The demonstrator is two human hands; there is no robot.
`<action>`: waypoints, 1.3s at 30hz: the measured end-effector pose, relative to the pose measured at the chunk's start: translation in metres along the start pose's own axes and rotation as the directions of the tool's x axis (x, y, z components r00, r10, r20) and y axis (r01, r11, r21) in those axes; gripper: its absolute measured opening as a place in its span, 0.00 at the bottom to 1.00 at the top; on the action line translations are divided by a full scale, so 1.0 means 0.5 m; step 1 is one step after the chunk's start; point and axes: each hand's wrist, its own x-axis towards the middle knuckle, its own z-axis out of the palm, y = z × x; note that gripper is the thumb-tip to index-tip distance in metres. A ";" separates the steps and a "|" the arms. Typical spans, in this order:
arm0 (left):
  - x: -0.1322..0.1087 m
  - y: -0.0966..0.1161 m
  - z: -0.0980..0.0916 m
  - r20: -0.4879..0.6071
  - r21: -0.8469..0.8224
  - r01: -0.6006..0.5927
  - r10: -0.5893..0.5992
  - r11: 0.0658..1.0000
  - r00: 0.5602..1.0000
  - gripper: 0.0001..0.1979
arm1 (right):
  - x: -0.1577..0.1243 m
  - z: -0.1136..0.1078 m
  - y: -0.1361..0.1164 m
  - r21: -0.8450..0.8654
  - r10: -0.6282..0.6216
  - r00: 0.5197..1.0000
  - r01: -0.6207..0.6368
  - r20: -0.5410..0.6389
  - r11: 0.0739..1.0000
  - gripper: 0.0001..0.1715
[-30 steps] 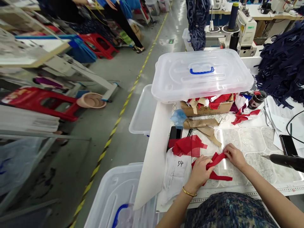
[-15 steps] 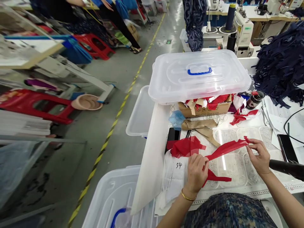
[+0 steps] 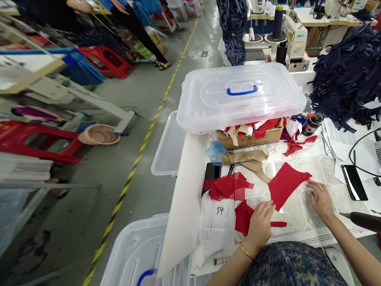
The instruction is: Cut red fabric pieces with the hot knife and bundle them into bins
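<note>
Red fabric piece (image 3: 287, 184) lies flat between our fingertips; with left hand (image 3: 262, 222) and right hand (image 3: 320, 198) open, gripping nothing, we should smooth it outward evenly, avoiding wrinkles.

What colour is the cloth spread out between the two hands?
Plain red cloth, clearest in the head view.

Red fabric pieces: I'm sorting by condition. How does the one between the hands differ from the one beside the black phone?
The flat piece lies spread smooth; the bunched piece by the black phone is folded and creased. The flat piece looks solid; the bunched piece is sheer at its edges. The left hand touches the flat piece's lower corner, the right hand rests by its right side; neither touches the bunched piece. Both are red.
</note>
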 end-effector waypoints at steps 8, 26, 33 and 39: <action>0.027 0.010 0.064 0.169 0.058 -0.074 0.064 0.996 0.984 0.26 | 0.007 0.038 -0.007 0.004 -0.053 0.995 0.053 0.087 0.999 0.20; 0.084 0.003 0.070 -0.017 0.121 -0.049 0.051 0.991 0.999 0.19 | 0.028 0.022 0.029 -0.071 0.281 0.958 -0.285 -0.058 0.956 0.19; 0.120 -0.025 0.058 -0.169 0.152 -0.074 0.100 0.986 0.981 0.18 | 0.126 0.039 0.022 0.103 0.423 0.901 -0.413 -0.095 0.905 0.21; 0.127 -0.041 0.046 -0.239 0.184 -0.063 0.107 0.981 0.965 0.20 | 0.271 0.098 0.000 0.314 0.504 0.861 -0.462 -0.064 0.829 0.30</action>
